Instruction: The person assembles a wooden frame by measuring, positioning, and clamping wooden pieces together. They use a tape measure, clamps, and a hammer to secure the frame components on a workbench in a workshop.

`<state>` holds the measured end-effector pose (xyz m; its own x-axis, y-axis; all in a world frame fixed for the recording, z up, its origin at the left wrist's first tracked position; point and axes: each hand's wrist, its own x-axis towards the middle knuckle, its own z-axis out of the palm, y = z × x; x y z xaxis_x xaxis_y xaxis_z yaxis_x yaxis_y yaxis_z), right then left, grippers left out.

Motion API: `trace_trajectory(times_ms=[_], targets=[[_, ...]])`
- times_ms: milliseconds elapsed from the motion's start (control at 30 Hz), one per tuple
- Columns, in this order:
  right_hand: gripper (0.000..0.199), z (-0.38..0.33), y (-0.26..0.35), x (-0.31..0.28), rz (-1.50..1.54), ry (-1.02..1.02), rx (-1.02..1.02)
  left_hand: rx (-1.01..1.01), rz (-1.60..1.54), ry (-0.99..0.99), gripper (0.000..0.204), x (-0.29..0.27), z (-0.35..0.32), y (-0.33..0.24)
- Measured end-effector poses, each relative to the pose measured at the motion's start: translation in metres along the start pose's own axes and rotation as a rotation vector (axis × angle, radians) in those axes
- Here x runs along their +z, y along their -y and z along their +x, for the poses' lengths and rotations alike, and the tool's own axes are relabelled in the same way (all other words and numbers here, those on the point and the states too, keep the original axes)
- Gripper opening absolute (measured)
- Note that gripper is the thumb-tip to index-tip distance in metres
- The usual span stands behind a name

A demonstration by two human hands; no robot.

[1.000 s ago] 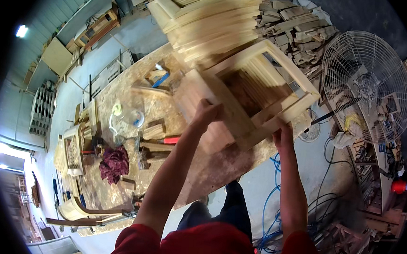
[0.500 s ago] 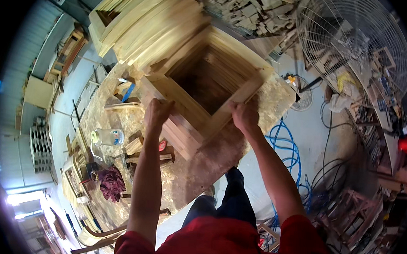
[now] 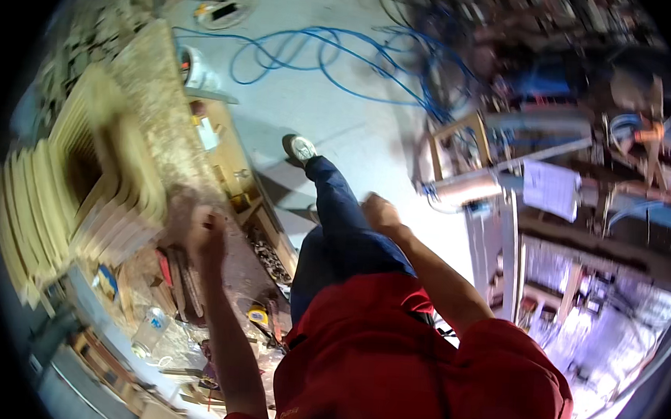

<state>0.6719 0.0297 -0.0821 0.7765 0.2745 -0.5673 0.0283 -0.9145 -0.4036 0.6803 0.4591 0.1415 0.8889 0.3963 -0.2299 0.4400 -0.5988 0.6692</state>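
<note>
My left hand [image 3: 208, 234] is over the workbench [image 3: 154, 95], its fingers curled in and nothing visible in them. Left of it stands a stack of pale wooden frames [image 3: 25, 198], apart from the hand. My right hand [image 3: 382, 213] hangs beside my right thigh above the floor, loosely closed, slightly blurred, with nothing visible in it. Close to my left forearm, a yellow tape measure [image 3: 257, 315] lies near the bench's edge. A clear plastic bottle [image 3: 149, 330] rests farther left on the bench.
Blue hose [image 3: 330, 39] lies in loops across the floor ahead. A white bucket [image 3: 200, 73] stands by the bench's far end. Open shelving [image 3: 271, 225] runs along the bench side. On the right are a metal-framed machine [image 3: 508, 251] and a hanging white sheet [image 3: 549, 190].
Both hands have let go of the wooden frame, which now sits with the stack at left. My body and view have turned right, and one foot is stepping forward on the floor.
</note>
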Motion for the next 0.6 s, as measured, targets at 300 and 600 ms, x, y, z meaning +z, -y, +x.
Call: trace_trajectory(times_ms=[300,600], targets=[[0.026,-0.309,-0.323,-0.122,0.771,-0.303,0.920,0.090,-0.104,0.693,0.015,0.223,-0.169,-0.136],[0.039,-0.128,-0.534,-0.171,0.639,-0.634,0.318,0.235,-0.293,0.925,0.014,0.561,-0.140,-0.254]])
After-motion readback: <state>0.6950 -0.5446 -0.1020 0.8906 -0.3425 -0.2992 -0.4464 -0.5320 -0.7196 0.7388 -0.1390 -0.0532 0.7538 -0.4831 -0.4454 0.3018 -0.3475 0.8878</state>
